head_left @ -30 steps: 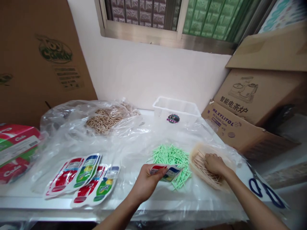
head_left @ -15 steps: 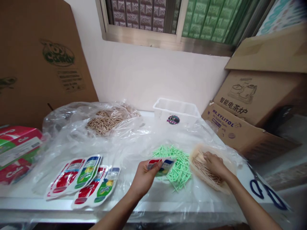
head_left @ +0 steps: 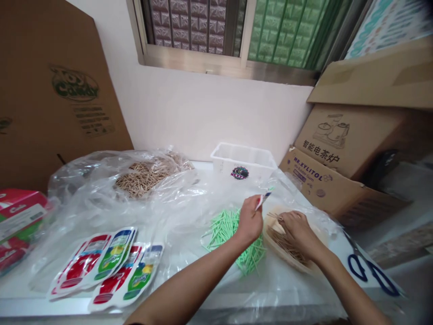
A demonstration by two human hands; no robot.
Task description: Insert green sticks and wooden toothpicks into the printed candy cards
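Observation:
My left hand [head_left: 251, 220] is closed on a small printed pouch [head_left: 265, 197], held almost edge-on above the right part of a pile of light-green sticks [head_left: 221, 225]. A bit of green shows at the pouch's far end. My right hand [head_left: 297, 229] is closed in a pinch over a pale shallow bowl [head_left: 308, 270] of thin brown sticks [head_left: 286, 243]. A few brown sticks [head_left: 272, 216] stick out from its fingertips toward the pouch. To the left, several flat red and green bottle-shaped pouches [head_left: 111, 262] lie overlapping.
Clear plastic sheeting [head_left: 176, 234] covers much of the table, with a bag of brown sticks [head_left: 145, 178] at the back left. A white plastic bin [head_left: 243, 164] stands by the wall. Blue-handled scissors [head_left: 372, 271] lie at right, near cardboard boxes [head_left: 324, 169]. A red box [head_left: 20, 221] sits at left.
My left hand has moved right and up with the pouch, which has turned edge-on. My right hand has raised a few brown sticks at the bowl's left rim. The view has shifted slightly.

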